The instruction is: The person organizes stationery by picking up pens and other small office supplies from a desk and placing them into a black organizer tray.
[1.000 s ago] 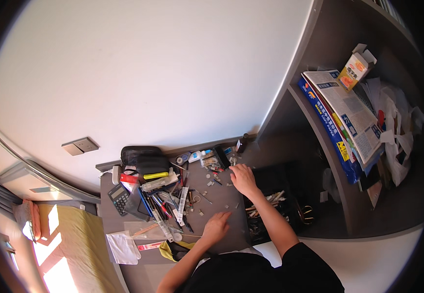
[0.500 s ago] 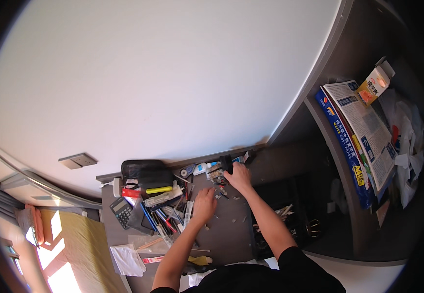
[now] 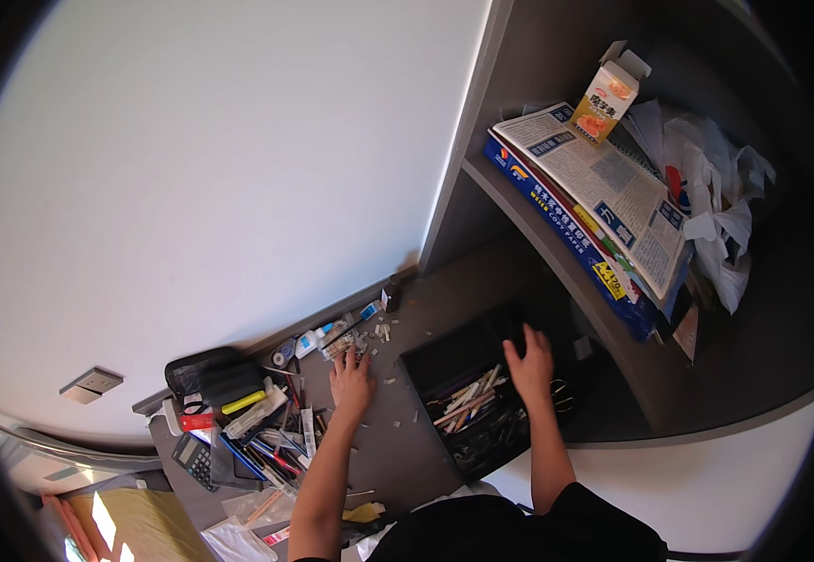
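Note:
My left hand (image 3: 352,384) rests near the desktop with its fingers apart, beside a cluster of small bottles and packets (image 3: 337,339). Small pale pieces (image 3: 384,331) lie scattered just beyond it. To the right, my right hand (image 3: 531,367) hovers at the right side of a black compartmented box (image 3: 409,375). Its thumb and fingers are spread, and nothing shows between them. Several pencils (image 3: 468,398) lie in the box's middle section. The far section is too dark to make out.
At left on the desk (image 3: 390,468) are a black pouch (image 3: 229,379), a calculator (image 3: 193,461) and a heap of pens (image 3: 276,450). A small dark box (image 3: 391,297) stands by the wall. Above right, a shelf holds newspapers (image 3: 594,178), a carton (image 3: 606,98) and plastic bags (image 3: 721,201).
My right hand has moved from the bottles to the black box, and the black object it held no longer shows in it. My left hand has shifted toward the bottles. The view has turned right.

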### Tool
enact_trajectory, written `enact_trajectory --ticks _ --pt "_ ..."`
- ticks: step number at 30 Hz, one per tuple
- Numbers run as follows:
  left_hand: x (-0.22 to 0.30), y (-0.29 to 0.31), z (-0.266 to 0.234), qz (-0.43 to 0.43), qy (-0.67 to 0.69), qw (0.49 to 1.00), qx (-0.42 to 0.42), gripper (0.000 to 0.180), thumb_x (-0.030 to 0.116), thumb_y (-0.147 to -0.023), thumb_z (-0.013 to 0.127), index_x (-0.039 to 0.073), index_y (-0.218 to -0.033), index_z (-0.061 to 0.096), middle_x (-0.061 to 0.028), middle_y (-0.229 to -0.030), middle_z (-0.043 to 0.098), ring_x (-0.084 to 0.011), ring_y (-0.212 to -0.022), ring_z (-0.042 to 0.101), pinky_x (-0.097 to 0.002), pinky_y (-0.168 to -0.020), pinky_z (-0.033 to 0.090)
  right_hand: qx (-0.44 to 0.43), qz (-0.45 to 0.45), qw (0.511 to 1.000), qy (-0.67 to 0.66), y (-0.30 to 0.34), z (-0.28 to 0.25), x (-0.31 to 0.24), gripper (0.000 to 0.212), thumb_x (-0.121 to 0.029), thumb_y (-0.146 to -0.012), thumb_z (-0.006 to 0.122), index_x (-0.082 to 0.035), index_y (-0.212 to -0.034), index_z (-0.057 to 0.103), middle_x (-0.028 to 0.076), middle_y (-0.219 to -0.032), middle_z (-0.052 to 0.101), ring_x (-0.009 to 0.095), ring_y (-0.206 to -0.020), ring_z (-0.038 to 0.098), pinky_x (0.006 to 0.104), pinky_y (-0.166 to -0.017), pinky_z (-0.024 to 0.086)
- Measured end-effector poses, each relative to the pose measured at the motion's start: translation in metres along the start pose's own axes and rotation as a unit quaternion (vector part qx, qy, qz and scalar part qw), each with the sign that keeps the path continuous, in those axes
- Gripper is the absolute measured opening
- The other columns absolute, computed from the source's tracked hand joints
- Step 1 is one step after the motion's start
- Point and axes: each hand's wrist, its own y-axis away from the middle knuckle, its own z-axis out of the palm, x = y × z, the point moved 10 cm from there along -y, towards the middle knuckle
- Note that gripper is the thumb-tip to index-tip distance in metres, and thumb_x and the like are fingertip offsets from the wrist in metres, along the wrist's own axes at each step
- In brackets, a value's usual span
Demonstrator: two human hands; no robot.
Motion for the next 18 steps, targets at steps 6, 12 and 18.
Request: enact_trajectory --ticks 6,12,18 --pt "0.001 0.014 0.004 0.039 -0.027 0.998 0.039 0.033 0.014 -0.081 0.061 0.015 -0.113 0.064 -0.0047 -0.130 0.050 -0.0285 -0.118 0.048 -0.0403 -0.089 0.048 -0.117 0.083 0.964 0.223 -0.020 0.024 0.067 0.041 -0.027 -0.083 0.070 -0.003 -0.116 0.062 0.015 -0.118 0.059 0.036 -0.118 0.051 0.0448 -0.099 0.043" --pt "0.005 0.039 -0.001 0.055 -0.013 0.997 0.047 0.024 0.012 -0.083 0.057 0.015 -0.105 0.067 -0.0046 -0.118 0.055 -0.0265 -0.107 0.053 -0.0382 -0.084 0.050 -0.109 0.079 0.960 0.247 -0.029 0.067 0.078 0.038 -0.027 -0.081 0.072 -0.005 -0.111 0.063 0.013 -0.120 0.059 0.033 -0.123 0.048 0.0441 -0.103 0.039" --pt "0.006 0.060 -0.002 0.047 0.021 0.998 0.047 0.022 0.014 -0.081 0.061 0.015 -0.102 0.068 -0.0045 -0.100 0.062 -0.0270 -0.093 0.058 -0.0390 -0.079 0.049 -0.074 0.069 0.968 0.228 -0.024 0.080 0.089 0.038 -0.025 -0.083 0.072 -0.004 -0.112 0.062 0.013 -0.115 0.059 0.032 -0.120 0.050 0.0427 -0.099 0.043"
